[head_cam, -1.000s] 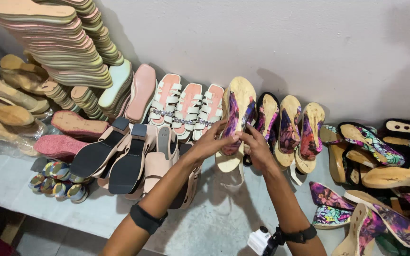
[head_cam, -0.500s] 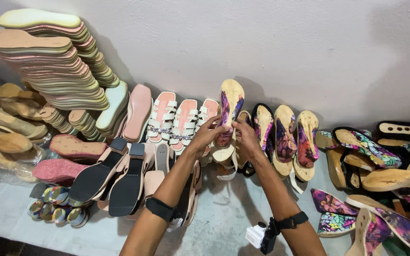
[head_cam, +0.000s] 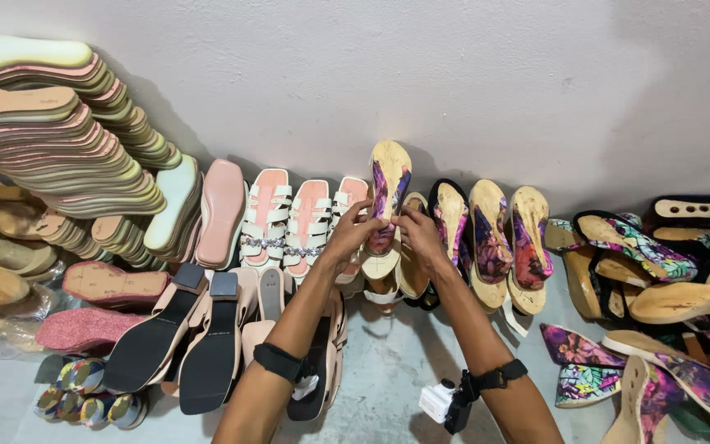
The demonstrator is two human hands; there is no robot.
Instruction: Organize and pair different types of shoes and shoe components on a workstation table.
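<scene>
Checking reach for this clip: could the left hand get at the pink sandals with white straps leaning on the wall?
Probably yes. The left hand is on the floral-strapped sandal together with the right hand, and the pink sandals with white straps lean right beside it with nothing in front, though it would have to let go first.

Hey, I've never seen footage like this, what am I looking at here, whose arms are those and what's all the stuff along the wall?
The picture comes from a camera worn on a person's head, looking down at their own two bare arms. The left hand and right hand together hold one sandal with a purple floral strap, upright against the white wall. Each wrist wears a black band; the right one carries a small white device. Along the wall stand pink strapped sandals, more floral sandals, and a tall stack of flat soles.
</scene>
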